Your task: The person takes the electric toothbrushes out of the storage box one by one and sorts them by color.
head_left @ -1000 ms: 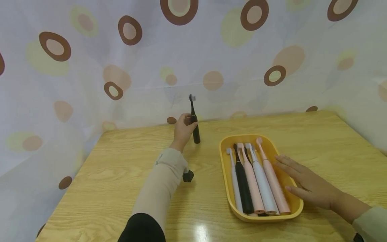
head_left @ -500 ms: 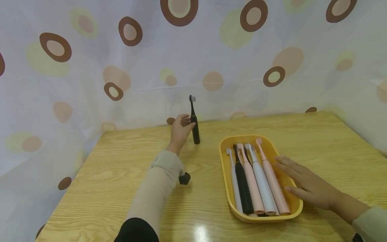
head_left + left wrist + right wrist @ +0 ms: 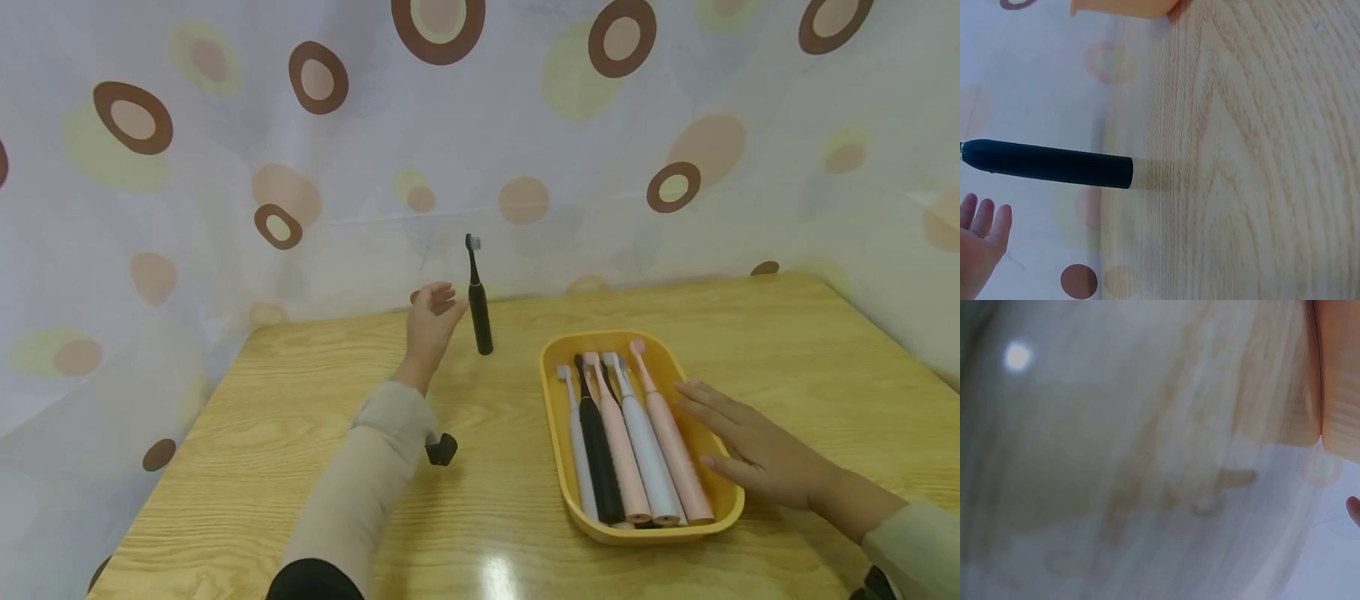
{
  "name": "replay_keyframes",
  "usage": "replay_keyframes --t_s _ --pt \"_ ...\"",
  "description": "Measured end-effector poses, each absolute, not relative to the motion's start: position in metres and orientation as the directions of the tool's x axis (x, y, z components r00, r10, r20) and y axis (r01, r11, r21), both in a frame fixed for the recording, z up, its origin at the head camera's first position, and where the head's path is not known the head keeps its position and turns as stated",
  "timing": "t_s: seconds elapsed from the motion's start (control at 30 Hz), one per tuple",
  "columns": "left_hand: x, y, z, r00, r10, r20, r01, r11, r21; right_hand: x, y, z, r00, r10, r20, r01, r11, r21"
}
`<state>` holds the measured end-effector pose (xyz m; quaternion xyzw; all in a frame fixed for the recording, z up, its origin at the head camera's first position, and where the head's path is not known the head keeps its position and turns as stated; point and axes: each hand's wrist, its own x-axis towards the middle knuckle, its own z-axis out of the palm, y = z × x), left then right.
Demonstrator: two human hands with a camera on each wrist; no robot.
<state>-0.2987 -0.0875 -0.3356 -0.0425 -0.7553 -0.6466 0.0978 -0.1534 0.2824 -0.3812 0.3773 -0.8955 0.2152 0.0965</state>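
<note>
A black electric toothbrush (image 3: 480,312) stands upright on its base near the back of the table, bristles at the top. Just to its left is my left hand (image 3: 432,325), fingers loosely bent, with a small gap to the handle. In the left wrist view the black handle (image 3: 1054,164) lies apart from the fingers (image 3: 985,219). My right hand (image 3: 757,446) has its straight fingers at the right rim of a yellow tray (image 3: 573,521). Inside the tray lie several electric toothbrushes, among them a black one (image 3: 602,454), a white one (image 3: 649,458) and a pink one (image 3: 678,454).
The wood-grain table (image 3: 300,467) ends at a curtain (image 3: 360,167) patterned with circles, hanging behind it. The tray stands right of the upright toothbrush and nearer to me. A dark piece (image 3: 442,450) shows at my left cuff.
My left hand has let go of the black toothbrush and drawn away to the left. The toothbrush stays standing. My right hand keeps its place at the tray.
</note>
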Motion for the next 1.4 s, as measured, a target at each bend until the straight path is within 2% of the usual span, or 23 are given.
replay_keyframes --t_s 0.2,0.57,0.7,0.9,1.13,1.4 --pt "-0.291 -0.09 -0.335 -0.974 -0.06 0.217 0.209 0.114 0.971 -0.155 0.282 -0.381 -0.685 -0.642 0.345 -0.728 0.614 -0.304" --pt "-0.275 -0.081 -0.339 -0.978 0.017 0.207 0.207 -0.005 0.978 -0.153 0.283 -0.384 -0.695 -0.633 0.341 -0.718 0.627 -0.301" --pt "-0.269 -0.075 -0.342 -0.979 0.064 0.195 0.191 -0.057 0.98 -0.152 0.283 -0.385 -0.698 -0.628 0.345 -0.716 0.633 -0.294" --pt "-0.26 -0.066 -0.343 -0.977 0.123 0.172 0.162 -0.089 0.983 -0.152 0.281 -0.385 -0.664 -0.632 0.399 -0.746 0.599 -0.29" --pt "-0.253 -0.056 -0.343 -0.972 0.183 0.15 0.127 -0.132 0.983 -0.151 0.281 -0.383 -0.681 -0.64 0.354 -0.731 0.619 -0.287" --pt "-0.246 -0.046 -0.341 -0.949 0.271 0.159 0.117 -0.164 0.979 -0.153 0.281 -0.381 -0.679 -0.641 0.359 -0.733 0.617 -0.286"
